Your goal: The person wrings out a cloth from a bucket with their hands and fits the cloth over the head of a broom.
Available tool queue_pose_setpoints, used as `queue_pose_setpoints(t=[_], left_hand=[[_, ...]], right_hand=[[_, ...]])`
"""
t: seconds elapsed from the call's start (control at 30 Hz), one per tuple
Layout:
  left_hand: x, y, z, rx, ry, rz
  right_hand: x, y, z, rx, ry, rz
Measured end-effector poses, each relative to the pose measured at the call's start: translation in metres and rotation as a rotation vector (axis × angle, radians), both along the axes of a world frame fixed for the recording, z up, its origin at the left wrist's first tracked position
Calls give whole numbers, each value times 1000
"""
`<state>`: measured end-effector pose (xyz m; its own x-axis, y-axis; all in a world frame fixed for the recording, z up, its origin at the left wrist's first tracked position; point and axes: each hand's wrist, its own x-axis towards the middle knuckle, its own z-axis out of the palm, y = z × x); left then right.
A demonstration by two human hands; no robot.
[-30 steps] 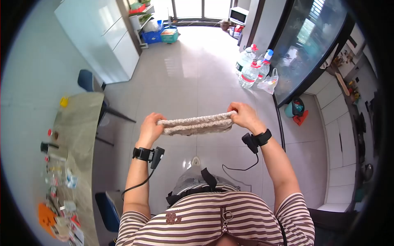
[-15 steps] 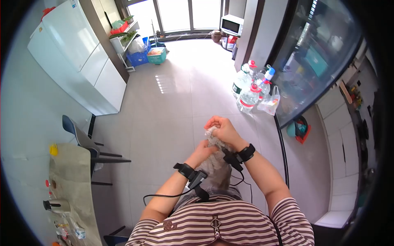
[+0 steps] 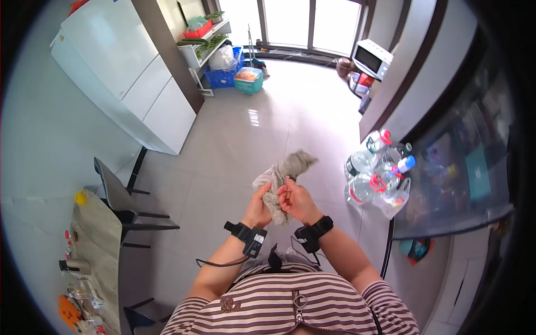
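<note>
A greyish-beige cloth is held up near the middle of the frame, above the pale floor. It is bunched and twisted, with one end sticking out toward the upper right and a rounded lower end sagging between the two wrists. The left grip clasps the cloth from its lower left side, the thumb laid along the fabric. The right grip is on the cloth's right side, its fingers curled against the folds; whether they are closed on the fabric or only touching it, one cannot tell. A black strap circles each wrist, the left strap and the right strap, and a striped shirt fills the bottom of the frame.

At the right of the frame, large clear bottles with red and blue caps stand close together, a white plastic bag just beside them. In the upper left is a white fridge. Along the left edge, a surface carries a metallic jug and an orange item, and a grey chair stands near it. Toward the top, a blue crate sits beside a teal box, while a microwave is in the upper right
</note>
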<state>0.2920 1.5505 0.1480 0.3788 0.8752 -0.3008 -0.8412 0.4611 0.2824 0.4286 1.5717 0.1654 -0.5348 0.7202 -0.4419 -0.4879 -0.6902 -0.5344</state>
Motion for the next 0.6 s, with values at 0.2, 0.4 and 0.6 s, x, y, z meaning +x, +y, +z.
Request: queue_pose_setpoints(t=[0.2,0.4,0.6], left_hand=[[-2,112,-10,-44,29,-61],[15,247,-2,-63,123,-42],[-18,370,-48,-103,293,-8]], right_hand=[[2,138,-27,587,-694,-242],[-23,232,-51,1128,-1173,-112],[-43,290,-14,1115,-906,116]])
